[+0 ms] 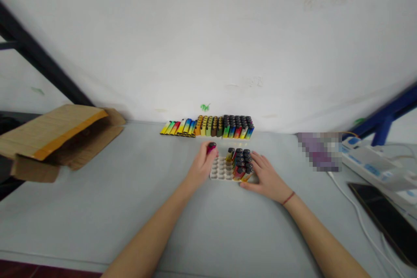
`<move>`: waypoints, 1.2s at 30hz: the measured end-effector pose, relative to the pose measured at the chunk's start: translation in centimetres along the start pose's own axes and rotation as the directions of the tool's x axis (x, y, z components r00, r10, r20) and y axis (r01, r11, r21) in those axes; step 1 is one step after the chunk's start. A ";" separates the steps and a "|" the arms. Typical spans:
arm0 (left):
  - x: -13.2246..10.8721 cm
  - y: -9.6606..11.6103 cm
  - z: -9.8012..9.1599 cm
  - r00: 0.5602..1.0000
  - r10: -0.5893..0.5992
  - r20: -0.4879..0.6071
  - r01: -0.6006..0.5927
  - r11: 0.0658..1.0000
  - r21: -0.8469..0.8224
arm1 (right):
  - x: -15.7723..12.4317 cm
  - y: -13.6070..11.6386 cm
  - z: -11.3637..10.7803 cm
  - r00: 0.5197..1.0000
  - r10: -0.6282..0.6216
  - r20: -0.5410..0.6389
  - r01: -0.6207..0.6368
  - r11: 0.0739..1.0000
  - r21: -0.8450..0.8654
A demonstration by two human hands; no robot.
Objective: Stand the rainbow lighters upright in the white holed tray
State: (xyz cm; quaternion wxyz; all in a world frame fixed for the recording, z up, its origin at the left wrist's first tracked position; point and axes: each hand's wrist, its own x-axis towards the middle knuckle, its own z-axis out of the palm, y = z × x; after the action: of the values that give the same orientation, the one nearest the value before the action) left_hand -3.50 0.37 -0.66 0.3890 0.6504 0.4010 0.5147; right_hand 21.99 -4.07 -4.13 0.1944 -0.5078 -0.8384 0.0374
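Between thumb and fingers, my left hand (199, 164) grips a dark pink lighter (211, 147) with a black top, just above the left end of a white tray (221, 173) with round pockets. Several lighters (240, 165) with black tops stand upright in the tray's right part; the pockets at its left show bare. Spread along the tray's right side, my right hand (265, 178) has its fingers apart, with fingertips at or against the standing lighters. Whether they touch is partly hidden.
Behind the tray stand rows of upright lighters (237, 127), with more lighters (177, 127) lying to their left by the wall. An open cardboard box (65, 134) lies at left. At right are a power strip (381, 169), a black phone (384, 221) and a white cable (353, 208).
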 end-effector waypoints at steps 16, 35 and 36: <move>0.2 0.4 -0.4 0.922 0.247 0.298 -0.343 0.879 0.331 | 0.0 0.1 0.1 0.999 -0.020 -0.031 0.021 1.000 0.011; -0.4 0.3 0.5 0.939 0.214 0.269 -0.290 0.914 0.285 | 0.1 -0.3 -0.3 1.000 -0.012 -0.012 0.012 1.000 0.026; -0.4 0.4 0.5 0.937 0.211 0.277 -0.288 0.916 0.278 | 0.1 -0.3 -0.3 1.000 -0.014 -0.016 0.014 1.000 0.027</move>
State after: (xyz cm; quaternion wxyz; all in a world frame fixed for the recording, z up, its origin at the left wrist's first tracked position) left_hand -2.99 -0.18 -0.56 0.2571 0.8077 0.3406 0.4068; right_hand 21.81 -4.19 -3.80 0.2082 -0.4996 -0.8397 0.0432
